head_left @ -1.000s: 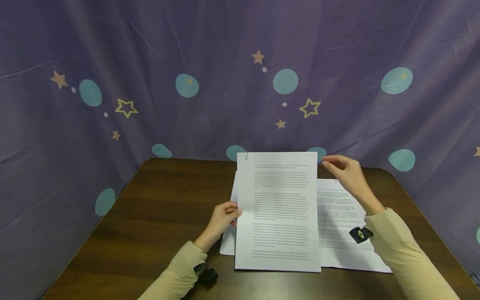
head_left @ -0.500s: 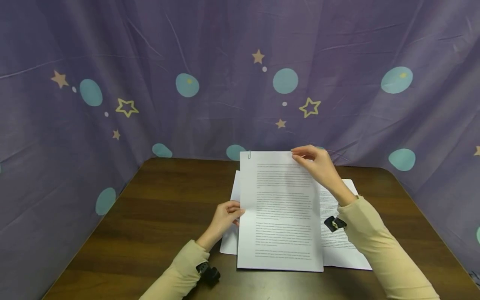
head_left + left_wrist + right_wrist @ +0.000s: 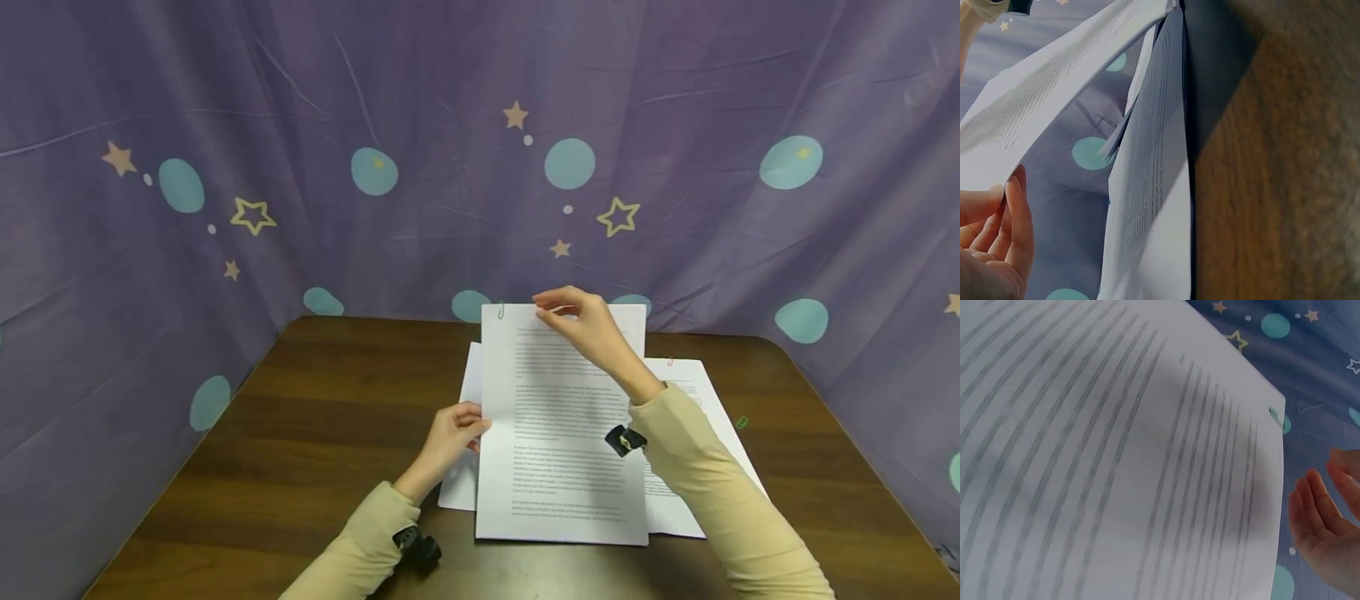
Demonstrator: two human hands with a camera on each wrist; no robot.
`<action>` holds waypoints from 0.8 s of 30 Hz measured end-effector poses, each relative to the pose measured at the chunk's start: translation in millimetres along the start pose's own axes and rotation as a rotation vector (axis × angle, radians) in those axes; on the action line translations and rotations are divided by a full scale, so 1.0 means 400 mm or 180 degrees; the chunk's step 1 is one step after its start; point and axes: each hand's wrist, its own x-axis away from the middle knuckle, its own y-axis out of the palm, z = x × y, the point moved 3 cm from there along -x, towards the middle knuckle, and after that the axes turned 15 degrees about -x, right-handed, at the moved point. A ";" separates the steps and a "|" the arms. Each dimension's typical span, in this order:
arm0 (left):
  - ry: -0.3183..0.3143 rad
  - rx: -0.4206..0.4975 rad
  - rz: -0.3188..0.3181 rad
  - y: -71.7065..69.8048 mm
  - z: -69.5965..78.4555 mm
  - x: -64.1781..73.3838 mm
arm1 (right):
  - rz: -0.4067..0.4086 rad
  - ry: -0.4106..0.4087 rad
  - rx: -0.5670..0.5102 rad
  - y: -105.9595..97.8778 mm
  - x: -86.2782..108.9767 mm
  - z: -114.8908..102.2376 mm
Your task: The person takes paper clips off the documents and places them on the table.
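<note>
From where I stand, the printed sheaf (image 3: 570,483) is propped up in front of the person, its long sides running up and down. The left hand (image 3: 448,429) pinches its left edge about midway, thumb on the near face. A green paper clip (image 3: 501,311) sits upright over the top edge, close to the left corner. That puts it above the left hand and leftward of the right hand (image 3: 588,325), at nearly the same height as those fingertips, so the right hand is the nearer one. Its thumb and fingers are parted and hold nothing (the right wrist view shows a gap between them and the paper). Behind, another printed stack (image 3: 667,508) lies flat on the table (image 3: 315,467), and a loose green clip (image 3: 742,422) rests to its right.
</note>
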 end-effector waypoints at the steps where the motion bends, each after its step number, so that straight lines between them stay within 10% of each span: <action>1: 0.0007 0.0000 0.0002 0.000 0.001 0.000 | -0.0028 -0.0004 -0.0020 0.009 -0.003 -0.002; 24: 0.0153 0.0018 0.0056 0.011 0.005 0.007 | -0.0069 0.0045 0.0243 0.075 -0.038 -0.007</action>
